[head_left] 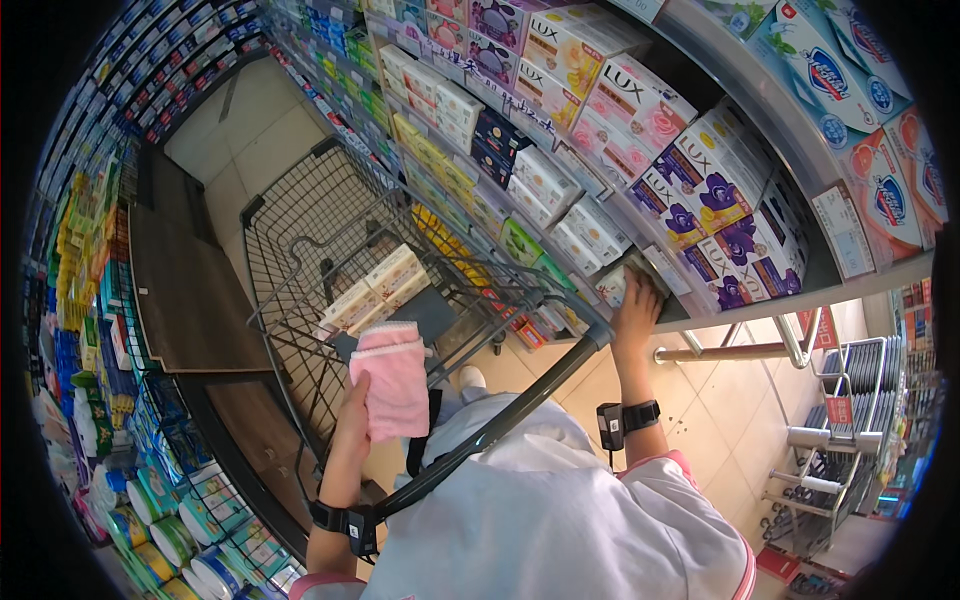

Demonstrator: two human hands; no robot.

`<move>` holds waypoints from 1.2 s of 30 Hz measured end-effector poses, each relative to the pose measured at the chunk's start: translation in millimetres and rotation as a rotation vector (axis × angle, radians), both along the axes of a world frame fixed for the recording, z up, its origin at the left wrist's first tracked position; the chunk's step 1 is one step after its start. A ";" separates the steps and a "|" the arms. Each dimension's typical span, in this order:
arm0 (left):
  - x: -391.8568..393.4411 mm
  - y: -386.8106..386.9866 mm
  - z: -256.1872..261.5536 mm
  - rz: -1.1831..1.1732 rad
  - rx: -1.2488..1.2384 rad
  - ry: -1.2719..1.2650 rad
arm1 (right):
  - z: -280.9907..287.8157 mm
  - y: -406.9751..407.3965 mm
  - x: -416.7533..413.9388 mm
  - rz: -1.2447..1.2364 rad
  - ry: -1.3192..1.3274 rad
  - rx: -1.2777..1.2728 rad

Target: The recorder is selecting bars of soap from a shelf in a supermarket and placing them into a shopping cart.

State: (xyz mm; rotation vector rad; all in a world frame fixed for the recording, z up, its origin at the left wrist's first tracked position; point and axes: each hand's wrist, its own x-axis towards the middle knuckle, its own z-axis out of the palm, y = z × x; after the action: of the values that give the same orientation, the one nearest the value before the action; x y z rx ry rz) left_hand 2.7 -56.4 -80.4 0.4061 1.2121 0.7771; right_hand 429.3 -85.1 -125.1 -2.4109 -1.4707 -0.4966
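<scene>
My left hand (355, 415) grips a folded pink towel-like cloth (394, 390) with a white trimmed edge, held up above the shopping cart's rear end. In the cart's child-seat area (422, 316), several cream boxes (375, 289) are stacked together. Over on the right, my right hand (637, 311) reaches into a lower shelf and touches a small white patterned box (611, 286). Its fingertips lie partly in shade, so whether they close around the box is unclear. The dark cart handle (495, 431) crosses between my two arms.
Boxed Lux soaps (660, 180) fill the shelf above my right hand. White soap packs (592, 232) stand beside it. On the left are a dark wooden shelf panel (195, 285) and stacked packaged goods (180, 525). A metal rail (727, 354) and rack (840, 435) stand at right.
</scene>
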 end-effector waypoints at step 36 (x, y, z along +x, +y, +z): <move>-2.9 1.7 3.8 0.039 0.021 -0.012 | 41.0 7.7 -1.2 0.127 0.178 -0.097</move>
State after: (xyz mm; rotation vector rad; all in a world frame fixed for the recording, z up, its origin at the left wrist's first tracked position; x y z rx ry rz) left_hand -0.2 -54.7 -76.7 0.3954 1.2044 0.8251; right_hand 428.1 -77.5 -84.1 -2.3447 -1.5884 -0.1812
